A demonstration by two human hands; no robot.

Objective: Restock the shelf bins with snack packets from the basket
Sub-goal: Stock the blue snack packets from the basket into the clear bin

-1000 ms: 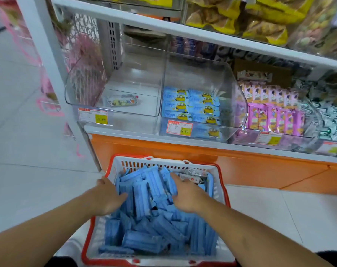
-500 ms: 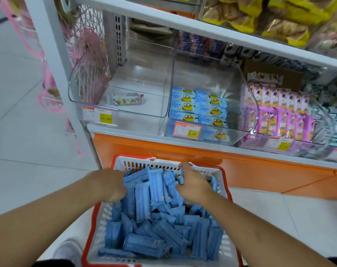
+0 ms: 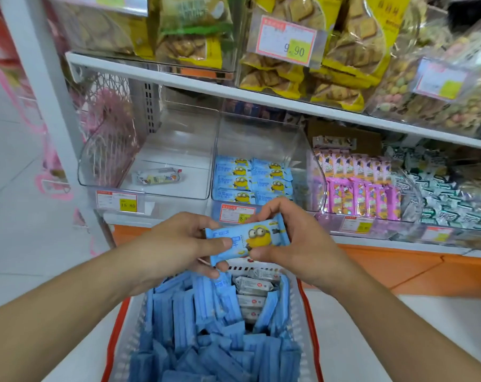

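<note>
Both hands hold one blue packet [image 3: 247, 239] above the far end of the basket [image 3: 310, 321], just in front of the shelf edge. The left hand [image 3: 176, 244] pinches the packet's left end, thumb on its face and fingers [image 3: 206, 267] curled under; the right hand [image 3: 291, 244] grips the right end, fingers curled over the top edge. Many more blue packets [image 3: 206, 334] fill the basket, with a few grey ones [image 3: 251, 288] at its far right. On the shelf, the middle bin [image 3: 261, 142] holds matching blue packets along its front; the left bin [image 3: 178, 139] holds one small packet [image 3: 158, 176].
</note>
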